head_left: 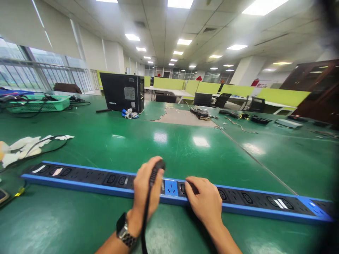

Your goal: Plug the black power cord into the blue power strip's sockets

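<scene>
A long blue-and-black power strip (100,178) lies across the green table in front of me, its rows of sockets facing up. My left hand (148,187) is closed around the black plug (159,165) of a power cord (146,215), just above the strip's middle. The cord runs down past my wrist, which wears a watch. Right of a blue socket (171,188), my right hand (205,199) rests on the strip with curled fingers, gripping it; its fingertips are partly hidden. The thumb touches the black face beside a socket.
White gloves (26,146) and a black cable lie at the left. Farther back are a green basket (39,104) of cables, a black computer case (122,92) and blue-white gloves (130,113). Loose parts (202,113) lie by a torn patch of tabletop covering (182,118).
</scene>
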A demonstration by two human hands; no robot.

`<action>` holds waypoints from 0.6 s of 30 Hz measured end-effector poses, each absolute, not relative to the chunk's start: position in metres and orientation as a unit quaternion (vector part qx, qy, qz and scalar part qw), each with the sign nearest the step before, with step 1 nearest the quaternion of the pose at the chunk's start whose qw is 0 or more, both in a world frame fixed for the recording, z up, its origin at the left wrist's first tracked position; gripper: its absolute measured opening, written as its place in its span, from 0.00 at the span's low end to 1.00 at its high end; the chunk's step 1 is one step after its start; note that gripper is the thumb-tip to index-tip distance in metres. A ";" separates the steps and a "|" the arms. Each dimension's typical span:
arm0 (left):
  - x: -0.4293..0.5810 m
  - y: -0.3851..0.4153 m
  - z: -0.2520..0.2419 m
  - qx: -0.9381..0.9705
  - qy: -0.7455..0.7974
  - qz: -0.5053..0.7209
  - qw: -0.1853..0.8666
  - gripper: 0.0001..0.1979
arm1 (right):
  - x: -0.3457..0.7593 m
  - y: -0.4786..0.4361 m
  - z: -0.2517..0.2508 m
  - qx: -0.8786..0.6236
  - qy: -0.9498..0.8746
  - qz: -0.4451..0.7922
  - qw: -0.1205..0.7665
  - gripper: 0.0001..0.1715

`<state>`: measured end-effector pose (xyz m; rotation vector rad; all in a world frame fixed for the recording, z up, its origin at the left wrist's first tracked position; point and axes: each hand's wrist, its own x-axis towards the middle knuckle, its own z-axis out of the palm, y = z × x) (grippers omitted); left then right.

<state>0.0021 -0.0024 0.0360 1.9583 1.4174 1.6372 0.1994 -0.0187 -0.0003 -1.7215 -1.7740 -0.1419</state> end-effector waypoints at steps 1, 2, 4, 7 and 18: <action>-0.009 0.000 0.041 0.621 0.519 0.576 0.113 0.16 | 0.199 -0.019 0.000 -0.660 -0.676 -0.052 0.325 0.13; -0.022 0.001 0.044 0.589 0.550 0.580 0.120 0.18 | 0.199 -0.019 0.001 -0.662 -0.675 -0.049 0.322 0.14; -0.052 0.002 0.042 0.573 0.586 0.556 0.137 0.21 | 0.199 -0.019 0.001 -0.665 -0.674 -0.046 0.317 0.14; -0.089 -0.001 0.027 0.626 0.608 0.469 0.137 0.23 | 0.199 -0.018 0.002 -0.665 -0.677 -0.048 0.313 0.14; -0.091 -0.008 0.018 0.819 0.490 0.295 0.048 0.17 | 0.200 -0.018 0.001 -0.673 -0.667 -0.026 0.319 0.14</action>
